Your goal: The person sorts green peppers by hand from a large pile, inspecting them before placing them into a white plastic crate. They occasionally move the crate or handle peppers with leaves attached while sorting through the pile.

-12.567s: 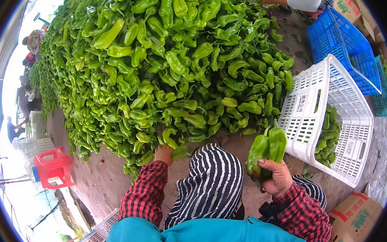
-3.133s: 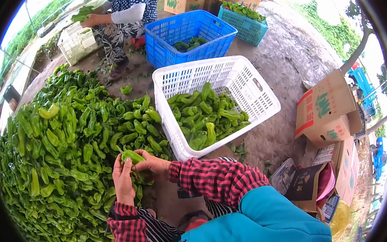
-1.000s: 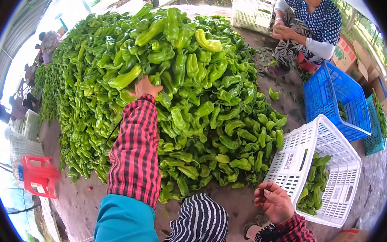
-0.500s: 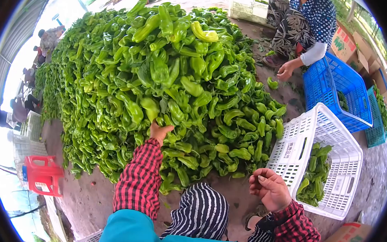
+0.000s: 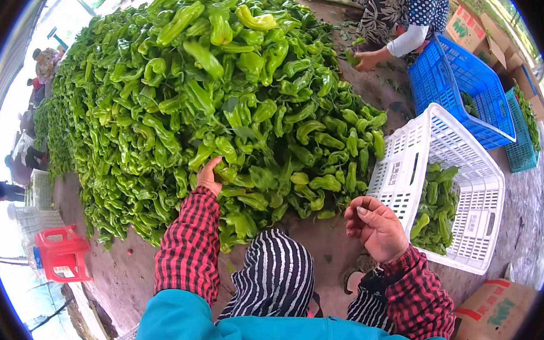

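A large heap of green peppers (image 5: 138,128) fills the middle of the view. At its near side my left hand (image 5: 209,175) touches the peppers with thumb and finger stretched out; some fingers are hidden. Above that hand, over the heap, a light green pepper (image 5: 205,59) appears smeared by motion and apart from my fingers. My right hand (image 5: 377,228) hovers beside a tilted white crate (image 5: 403,168), its fingers curled and thumb bent over them, with nothing visible in them. Green peppers (image 5: 438,213) lie inside that crate.
Across on the right, a person in a dotted top (image 5: 420,2) reaches toward the ground near a blue crate (image 5: 434,76). A teal crate (image 5: 522,148) stands behind it. A cardboard box (image 5: 495,312) sits at lower right, a red stool (image 5: 64,252) at left.
The light green pepper has left my left hand and moved up over the heap. My right hand has barely changed. The view has tilted down slightly, and the other person's hand has shifted left.
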A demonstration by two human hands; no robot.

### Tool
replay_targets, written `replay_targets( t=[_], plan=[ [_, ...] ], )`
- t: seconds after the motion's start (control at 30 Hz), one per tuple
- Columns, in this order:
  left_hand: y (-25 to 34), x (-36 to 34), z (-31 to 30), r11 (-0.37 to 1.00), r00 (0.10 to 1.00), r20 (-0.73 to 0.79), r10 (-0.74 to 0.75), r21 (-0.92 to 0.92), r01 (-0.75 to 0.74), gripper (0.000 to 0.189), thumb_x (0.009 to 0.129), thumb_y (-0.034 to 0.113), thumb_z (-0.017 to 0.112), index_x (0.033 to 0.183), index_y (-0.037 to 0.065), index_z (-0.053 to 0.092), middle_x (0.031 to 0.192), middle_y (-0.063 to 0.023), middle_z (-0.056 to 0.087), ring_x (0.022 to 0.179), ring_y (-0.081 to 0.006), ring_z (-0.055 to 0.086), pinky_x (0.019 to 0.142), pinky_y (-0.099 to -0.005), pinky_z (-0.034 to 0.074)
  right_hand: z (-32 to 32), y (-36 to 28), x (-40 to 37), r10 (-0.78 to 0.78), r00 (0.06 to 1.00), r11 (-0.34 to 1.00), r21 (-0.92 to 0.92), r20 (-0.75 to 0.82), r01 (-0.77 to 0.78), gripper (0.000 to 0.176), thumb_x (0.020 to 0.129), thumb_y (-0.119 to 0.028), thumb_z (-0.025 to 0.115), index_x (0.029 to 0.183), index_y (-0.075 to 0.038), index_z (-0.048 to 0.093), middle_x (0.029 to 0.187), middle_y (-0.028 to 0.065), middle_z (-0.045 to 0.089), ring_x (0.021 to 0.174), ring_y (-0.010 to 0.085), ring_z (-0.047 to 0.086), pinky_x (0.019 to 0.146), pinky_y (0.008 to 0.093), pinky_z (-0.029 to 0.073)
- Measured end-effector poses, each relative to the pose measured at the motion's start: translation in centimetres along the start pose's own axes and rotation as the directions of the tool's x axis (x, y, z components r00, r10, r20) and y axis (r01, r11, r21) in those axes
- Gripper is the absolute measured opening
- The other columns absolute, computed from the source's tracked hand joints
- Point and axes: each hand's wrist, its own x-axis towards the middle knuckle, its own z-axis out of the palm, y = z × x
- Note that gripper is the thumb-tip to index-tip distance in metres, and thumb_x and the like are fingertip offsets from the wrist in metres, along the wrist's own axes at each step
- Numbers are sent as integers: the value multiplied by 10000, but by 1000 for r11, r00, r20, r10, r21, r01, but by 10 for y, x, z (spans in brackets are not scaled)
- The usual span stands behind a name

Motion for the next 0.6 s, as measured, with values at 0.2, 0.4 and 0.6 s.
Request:
replay_targets(
  t=[0.2, 0.4, 0.6],
  plan=[
    [-26, -18, 4, 959, 966, 249, -69, -249, 133, 226, 712, 143, 692, 910, 83, 601, 896, -52, 597, 812, -218, 558, 787, -409, 455, -4, 0, 1, 7, 1000, 1000, -6, 1, -7, 162, 851, -115, 533, 1001, -53, 525, 873, 46, 589, 747, 121, 563, 676, 261, 459],
    [-45, -37, 16, 958, 809, 586, -38, -208, 196, 206, 806, 238, 588, 881, 48, 558, 789, -73, 559, 748, -243, 530, 729, -413, 437, -8, 0, -4, 25, 1000, 999, -22, -12, -25, 176, 855, -121, 530, 1011, -41, 517, 881, 51, 587, 753, 122, 563, 683, 262, 461],
    [-63, -34, 27, 844, 548, 832, -88, -230, 484, 303, 838, 325, 524, 882, 26, 543, 749, -72, 533, 666, -207, 497, 641, -351, 399, -18, 4, -5, 48, 998, 998, -36, -38, -50, 186, 856, -119, 529, 1019, -32, 515, 892, 55, 582, 761, 121, 560, 686, 256, 460]
  ],
)
